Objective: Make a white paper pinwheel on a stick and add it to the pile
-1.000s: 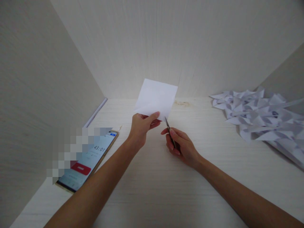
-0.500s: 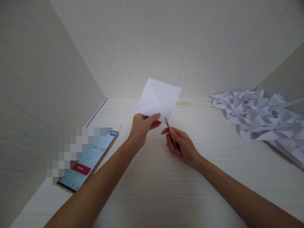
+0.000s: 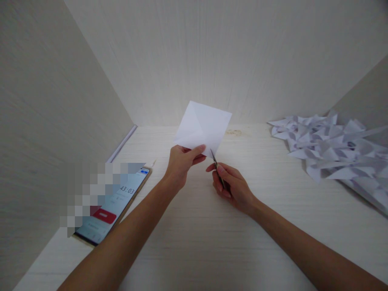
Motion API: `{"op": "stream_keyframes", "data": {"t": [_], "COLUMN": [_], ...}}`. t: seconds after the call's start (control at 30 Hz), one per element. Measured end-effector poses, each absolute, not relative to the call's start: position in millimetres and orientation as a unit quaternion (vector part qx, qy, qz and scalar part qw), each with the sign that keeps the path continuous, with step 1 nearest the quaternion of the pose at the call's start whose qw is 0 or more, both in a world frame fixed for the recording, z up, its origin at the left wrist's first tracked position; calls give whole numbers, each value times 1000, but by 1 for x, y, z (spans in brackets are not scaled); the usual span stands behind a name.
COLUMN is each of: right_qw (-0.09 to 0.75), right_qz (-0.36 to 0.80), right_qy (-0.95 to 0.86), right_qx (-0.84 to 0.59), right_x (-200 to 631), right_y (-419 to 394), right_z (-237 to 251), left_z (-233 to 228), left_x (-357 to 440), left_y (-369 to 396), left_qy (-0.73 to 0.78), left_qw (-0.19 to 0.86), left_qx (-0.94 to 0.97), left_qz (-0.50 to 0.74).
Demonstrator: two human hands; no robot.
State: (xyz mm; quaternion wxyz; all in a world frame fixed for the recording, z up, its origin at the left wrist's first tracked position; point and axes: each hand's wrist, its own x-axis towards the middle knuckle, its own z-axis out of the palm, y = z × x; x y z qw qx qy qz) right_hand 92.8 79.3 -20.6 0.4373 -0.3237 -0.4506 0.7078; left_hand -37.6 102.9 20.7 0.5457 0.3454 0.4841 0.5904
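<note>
The left hand (image 3: pixel 179 165) pinches a square white paper sheet (image 3: pixel 205 126) between thumb and fingers, spreading beyond them; the right hand (image 3: pixel 233 186) curls around slim dark metal scissors (image 3: pixel 215 161), blades ahead of its fingers.

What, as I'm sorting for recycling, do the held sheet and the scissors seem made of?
The sheet looks like matte white paper, thin-edged and faintly creased. The scissors are probably metal toward the tip, by their greyish sheen; the rest is mostly hidden.
</note>
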Motion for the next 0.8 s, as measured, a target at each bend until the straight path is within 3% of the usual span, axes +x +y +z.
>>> {"op": "stream_keyframes", "data": {"t": [0.8], "right_qw": [438], "right_qz": [705], "right_qy": [-441], "right_qx": [-343], "right_x": [92], "right_y": [79], "right_z": [-21], "left_z": [19], "left_x": [-38], "left_y": [103], "left_qy": [486], "left_qw": [553], "left_qx": [345], "left_qz": [582]}}
